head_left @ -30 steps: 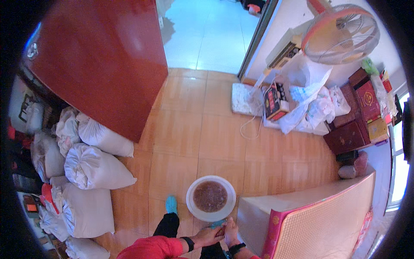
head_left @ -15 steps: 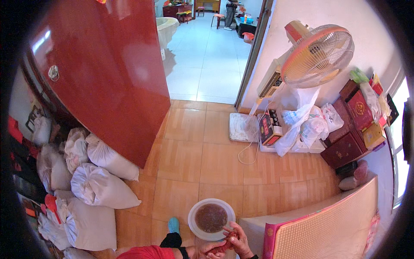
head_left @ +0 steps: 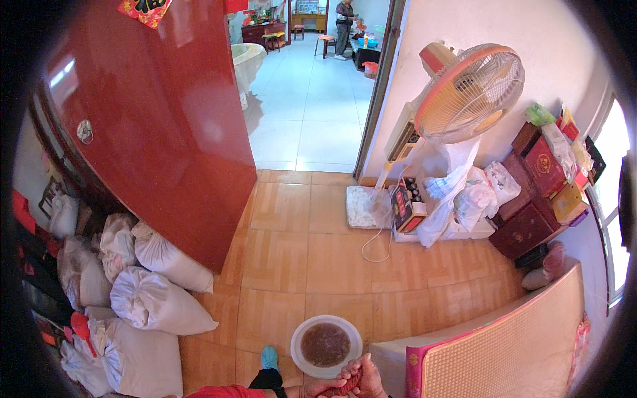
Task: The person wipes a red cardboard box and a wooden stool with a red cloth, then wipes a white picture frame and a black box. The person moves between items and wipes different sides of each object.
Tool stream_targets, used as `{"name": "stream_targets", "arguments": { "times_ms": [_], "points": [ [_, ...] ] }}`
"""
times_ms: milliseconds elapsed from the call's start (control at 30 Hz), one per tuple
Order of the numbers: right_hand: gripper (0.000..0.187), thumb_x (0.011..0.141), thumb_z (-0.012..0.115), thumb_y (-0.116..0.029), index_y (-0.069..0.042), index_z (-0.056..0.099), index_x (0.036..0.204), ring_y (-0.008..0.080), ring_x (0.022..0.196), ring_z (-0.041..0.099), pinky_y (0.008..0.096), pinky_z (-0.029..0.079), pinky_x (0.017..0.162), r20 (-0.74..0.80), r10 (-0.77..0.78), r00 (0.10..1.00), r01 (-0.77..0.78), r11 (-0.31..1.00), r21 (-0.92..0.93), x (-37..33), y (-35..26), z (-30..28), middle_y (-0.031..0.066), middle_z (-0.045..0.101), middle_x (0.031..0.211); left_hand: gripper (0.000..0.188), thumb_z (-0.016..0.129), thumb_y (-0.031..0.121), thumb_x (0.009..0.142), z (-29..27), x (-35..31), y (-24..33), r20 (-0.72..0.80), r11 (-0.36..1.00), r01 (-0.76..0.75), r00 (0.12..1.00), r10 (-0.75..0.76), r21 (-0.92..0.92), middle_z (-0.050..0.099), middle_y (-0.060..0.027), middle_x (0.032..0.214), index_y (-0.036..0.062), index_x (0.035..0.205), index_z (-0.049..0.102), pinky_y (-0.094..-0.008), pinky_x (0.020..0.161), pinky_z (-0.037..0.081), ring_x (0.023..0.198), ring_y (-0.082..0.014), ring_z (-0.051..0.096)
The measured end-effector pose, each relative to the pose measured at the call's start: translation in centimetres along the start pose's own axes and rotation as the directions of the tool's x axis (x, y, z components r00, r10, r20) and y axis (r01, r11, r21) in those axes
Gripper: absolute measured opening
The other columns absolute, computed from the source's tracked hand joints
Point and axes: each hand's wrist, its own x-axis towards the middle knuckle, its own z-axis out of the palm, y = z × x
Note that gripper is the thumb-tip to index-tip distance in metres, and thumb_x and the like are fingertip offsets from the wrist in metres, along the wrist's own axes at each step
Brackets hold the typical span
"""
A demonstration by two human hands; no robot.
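At the lower edge, my left hand (head_left: 323,385) and my right hand (head_left: 370,380) are together, closed around a dark red, crumpled cloth-like bundle (head_left: 349,386). Fingers cover much of the bundle, so its exact kind does not show. Just beyond my hands a white round basin (head_left: 298,361) stands on the floor, holding murky brown water (head_left: 325,344). The hands are at its near rim; whether they touch it I cannot tell.
Several stuffed white sacks (head_left: 159,302) lie left, below an open red door (head_left: 159,132). A woven-topped, pink-edged bed or panel (head_left: 497,338) stands right. Farther back are a pedestal fan (head_left: 471,93), plastic bags (head_left: 474,202) and dark red boxes (head_left: 527,229). A person (head_left: 343,30) stands beyond the doorway.
My right fingers, spread earlier, are now curled in around the red bundle. My view has tilted up a little, so the room sits lower in the picture.
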Motion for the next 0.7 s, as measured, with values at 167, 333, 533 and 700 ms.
{"name": "stream_targets", "arguments": {
  "times_ms": [167,333,533,700],
  "points": [
    [0.042,0.102,0.05,-0.051,-0.014,0.052,0.082,0.0169,0.062,0.05,0.0334,0.048,0.057,-0.221,0.052,0.974,-0.066,0.996,-0.054,0.2,-0.5,0.7,-0.0009,0.046,0.067,0.025,0.059,0.03,0.097,0.3,0.1,-0.8,-0.053,0.996,0.038,0.998,-0.035,0.075,0.048,0.002,0.061,0.0059,0.094,0.055,-0.0189,0.038,0.027,0.043,-0.0055,0.038],
    [0.041,0.101,0.055,-0.045,-0.009,0.054,0.084,0.0195,0.067,0.058,0.0379,0.053,0.061,-0.208,-0.013,0.978,-0.055,0.946,-0.319,1.5,-0.7,-1.4,0.0038,0.055,0.072,0.029,0.058,0.036,0.097,-2.2,2.3,-1.5,-0.212,0.973,0.065,0.977,-0.017,0.221,0.048,0.0048,0.061,0.0129,0.081,0.054,-0.0196,0.043,0.031,0.048,-0.0065,0.043],
    [0.048,0.104,0.048,-0.044,-0.007,0.046,0.073,0.0196,0.041,0.047,0.0373,0.047,0.038,-0.333,-0.109,0.937,-0.069,0.874,-0.481,2.9,0.7,-2.0,0.0053,0.044,0.055,0.028,0.061,0.039,0.094,-5.3,5.3,-2.8,-0.393,0.587,0.046,0.785,0.479,0.808,0.055,-0.0009,0.069,0.0119,0.087,0.059,-0.0252,0.049,0.037,0.056,-0.0132,0.051],
    [0.046,0.104,0.049,-0.039,-0.005,0.052,0.074,0.0199,0.041,0.05,0.0375,0.046,0.039,-0.322,-0.174,0.931,-0.036,0.832,-0.553,3.5,1.4,-1.8,0.0054,0.049,0.054,0.031,0.064,0.042,0.091,-7.0,6.5,-2.6,-0.298,0.294,0.13,0.699,0.65,0.947,0.062,-0.0057,0.075,0.0111,0.093,0.064,-0.0299,0.054,0.043,0.063,-0.0188,0.058]
  ]
}}
